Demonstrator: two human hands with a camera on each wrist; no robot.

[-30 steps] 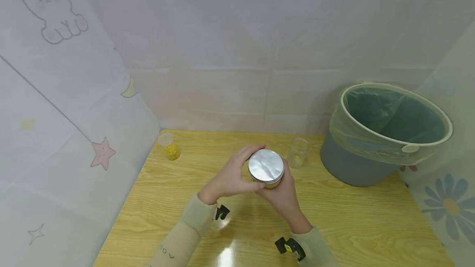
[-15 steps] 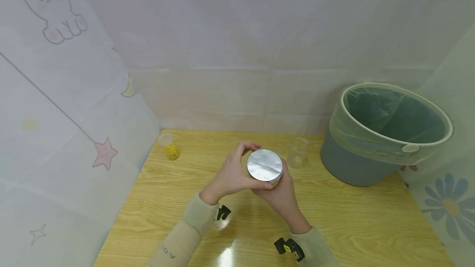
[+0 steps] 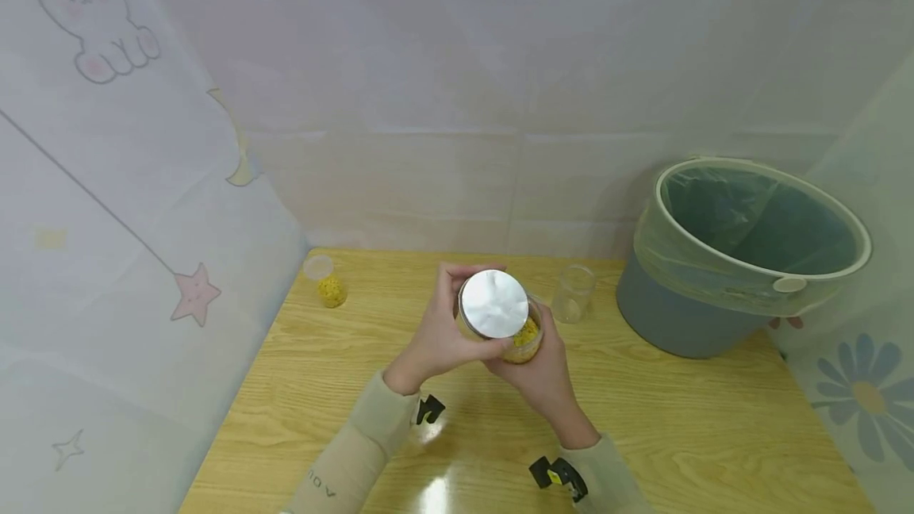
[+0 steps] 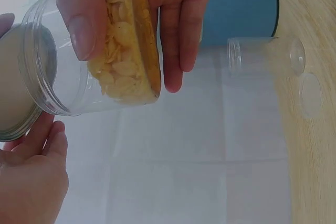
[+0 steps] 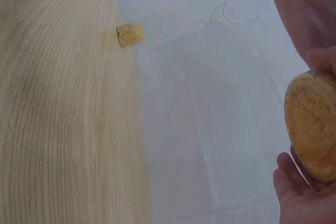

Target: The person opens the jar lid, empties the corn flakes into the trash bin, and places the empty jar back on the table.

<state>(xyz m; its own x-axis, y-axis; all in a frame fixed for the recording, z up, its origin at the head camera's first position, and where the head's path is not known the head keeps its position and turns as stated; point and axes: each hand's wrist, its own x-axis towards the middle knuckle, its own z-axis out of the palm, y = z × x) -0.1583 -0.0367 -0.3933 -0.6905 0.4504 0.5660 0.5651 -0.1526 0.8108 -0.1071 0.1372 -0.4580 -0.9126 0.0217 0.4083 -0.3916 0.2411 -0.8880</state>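
My left hand [image 3: 443,331] grips a round silver lid [image 3: 495,304], thumb on the near side and fingers around the far edge. Tilted beside and partly under it is a clear jar [image 4: 123,72] with yellow flakes in its lower part. My right hand [image 3: 539,383] holds this jar around its body; in the left wrist view its thumb [image 4: 84,32] lies across the jar wall. The lid stands off the jar's mouth, and part of the yellow contents shows past it in the head view. The jar's base [image 5: 314,124] appears in the right wrist view.
A small clear jar with yellow pieces [image 3: 331,290] stands at the table's back left. Another clear jar [image 3: 574,294] stands behind my right hand, with a clear disc [image 4: 311,95] near it. A grey-blue bin with a liner [image 3: 685,316] stands at the right on the wooden table [image 3: 678,435].
The silver lid has come off the jar and moved left and up with my left hand, baring the yellow contents. My right hand and the jar have hardly moved.
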